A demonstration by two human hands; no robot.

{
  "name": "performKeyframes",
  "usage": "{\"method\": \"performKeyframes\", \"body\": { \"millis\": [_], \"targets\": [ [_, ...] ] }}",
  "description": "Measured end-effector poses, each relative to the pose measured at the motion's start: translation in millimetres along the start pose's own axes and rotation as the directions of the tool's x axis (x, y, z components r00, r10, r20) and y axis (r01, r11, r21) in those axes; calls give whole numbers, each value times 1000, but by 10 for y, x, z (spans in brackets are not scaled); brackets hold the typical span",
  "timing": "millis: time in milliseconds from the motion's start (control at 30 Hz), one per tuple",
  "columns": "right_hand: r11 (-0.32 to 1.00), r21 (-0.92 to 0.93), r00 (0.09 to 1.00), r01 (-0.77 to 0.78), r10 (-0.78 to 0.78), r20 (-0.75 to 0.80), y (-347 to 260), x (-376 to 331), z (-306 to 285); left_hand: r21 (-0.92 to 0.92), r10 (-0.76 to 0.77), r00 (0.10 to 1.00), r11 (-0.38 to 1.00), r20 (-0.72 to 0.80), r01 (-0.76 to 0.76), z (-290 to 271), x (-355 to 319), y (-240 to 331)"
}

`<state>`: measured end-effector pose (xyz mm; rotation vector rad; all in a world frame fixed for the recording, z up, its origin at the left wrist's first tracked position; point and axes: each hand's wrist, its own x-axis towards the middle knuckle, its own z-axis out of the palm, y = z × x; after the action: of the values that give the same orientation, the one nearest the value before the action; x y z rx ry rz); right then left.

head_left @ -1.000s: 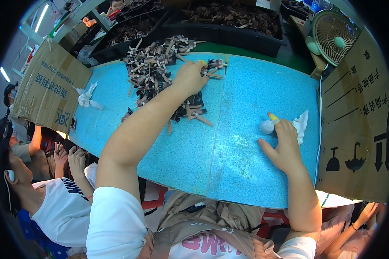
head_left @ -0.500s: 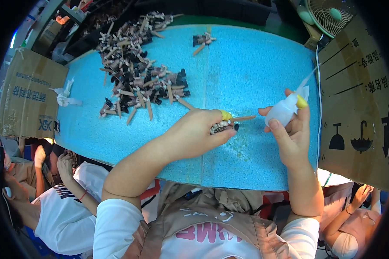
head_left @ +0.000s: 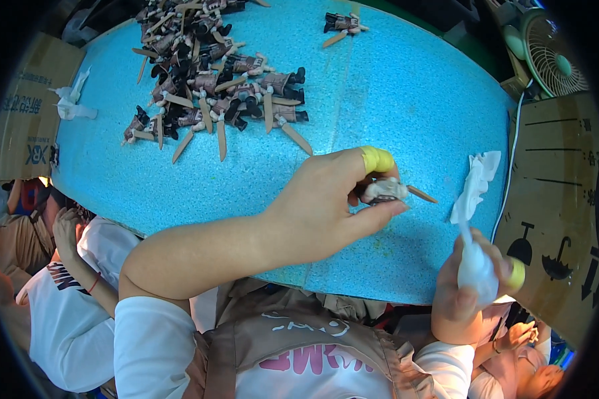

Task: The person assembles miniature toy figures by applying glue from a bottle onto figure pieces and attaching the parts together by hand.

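Note:
A small toy figure [head_left: 383, 191] with a pale top and brown lower part is pinched between the thumb and fingers of my left hand [head_left: 326, 199]. From its right side sticks a tan blade-shaped piece [head_left: 422, 194]. My right hand [head_left: 459, 282] is wrapped around a white squeeze bottle [head_left: 476, 271] near the table's front right edge. The bottle's thin nozzle points up at a crumpled white tissue [head_left: 479, 183]; whether they touch I cannot tell. Yellow wrapping covers a finger on each hand. A heap of similar figures [head_left: 209, 83] lies at the far left.
The blue table [head_left: 393, 100] carries one lone figure [head_left: 343, 24] at the back and another white tissue [head_left: 73, 100] at the left. Cardboard boxes [head_left: 552, 156] flank it, with a white cable [head_left: 510, 159] along the right edge. A green fan [head_left: 556, 53] stands back right. People sit on both sides.
My right hand has come down toward me with the bottle, its nozzle now at the tissue's lower end. My left hand has shifted right, turning the figure so the tan blade slants downward.

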<state>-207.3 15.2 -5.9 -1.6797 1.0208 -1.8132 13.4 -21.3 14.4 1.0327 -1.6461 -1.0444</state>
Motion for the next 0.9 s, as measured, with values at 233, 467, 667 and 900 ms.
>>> {"method": "performKeyframes", "body": {
  "millis": [233,467,667,900],
  "targets": [
    [963,24,906,268,-261,335,-195,142,87,76,148,987,987,-56,-144,-31,-10,-51],
    [966,8,862,260,-236,450,-238,163,-11,51,172,983,984,-63,-169,14,8,-31],
    [962,8,872,272,-250,420,-253,163,26,62,160,986,986,-46,-157,11,12,-15],
    [963,34,866,269,-257,429,-225,149,5,67,168,983,984,-66,-164,14,11,-10]
  ]
}}
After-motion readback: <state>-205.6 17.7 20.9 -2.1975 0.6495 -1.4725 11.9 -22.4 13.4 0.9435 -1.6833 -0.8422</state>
